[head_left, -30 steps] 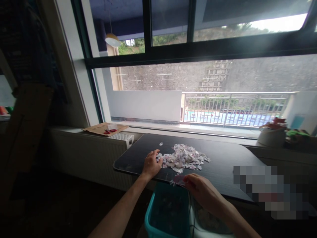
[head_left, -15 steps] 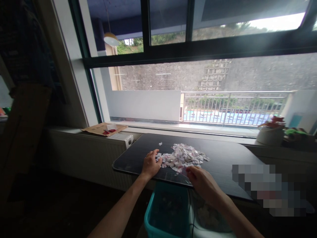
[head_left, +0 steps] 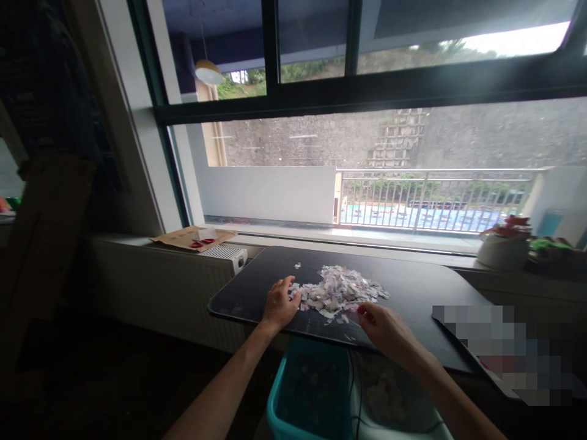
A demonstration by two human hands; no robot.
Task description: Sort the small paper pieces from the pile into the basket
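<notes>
A heap of small torn paper scraps (head_left: 342,287), mostly whitish with pinkish bits, lies on the dark table (head_left: 422,293). At its left edge rests my left hand (head_left: 280,304), fingers parted and thumb touching or very near the scraps. My right hand (head_left: 383,327) is at the near right side of the heap, its fingers curled together low over the tabletop. Whether a scrap sits between those fingertips is hidden. A few loose bits lie between the heap and the table's near edge.
Under the table stand a teal bin (head_left: 275,406) and a pale container (head_left: 394,421), with cords between them. On the sill to the left, red-handled scissors (head_left: 202,243) lie on brown cardboard (head_left: 169,240). A planter (head_left: 502,249) stands right. Something pixelated covers the table's right end.
My right hand has shifted right and slightly up, away from the near scraps, uncovering loose bits by the table edge. My left hand has stayed in place.
</notes>
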